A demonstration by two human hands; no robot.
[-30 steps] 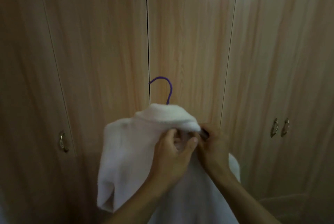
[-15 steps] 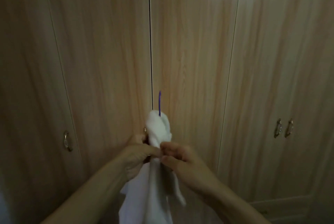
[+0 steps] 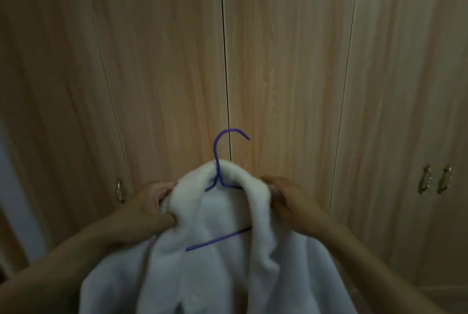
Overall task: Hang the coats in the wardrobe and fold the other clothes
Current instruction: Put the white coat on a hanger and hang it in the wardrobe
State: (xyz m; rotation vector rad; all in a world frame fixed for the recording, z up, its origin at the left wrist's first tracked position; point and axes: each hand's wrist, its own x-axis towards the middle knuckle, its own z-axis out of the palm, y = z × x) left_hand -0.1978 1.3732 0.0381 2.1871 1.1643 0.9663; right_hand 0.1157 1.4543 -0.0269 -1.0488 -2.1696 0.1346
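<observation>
Your left hand (image 3: 152,203) grips white coat (image 3: 215,258) left of purple hanger (image 3: 218,161); your right hand (image 3: 286,199) apparently grips coat right of hanger; closed wardrobe doors (image 3: 286,73) behind hanger.

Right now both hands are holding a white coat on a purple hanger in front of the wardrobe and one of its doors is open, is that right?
Not quite. The head view shows the wardrobe doors all closed. The rest holds: the left hand and right hand hold the white coat on the purple hanger in front of them.

Fluffy white fleece coat (image 3: 228,270), thin purple coated-wire hanger (image 3: 217,161), glossy wood-grain wardrobe doors (image 3: 286,73), metal handles (image 3: 427,179).
</observation>
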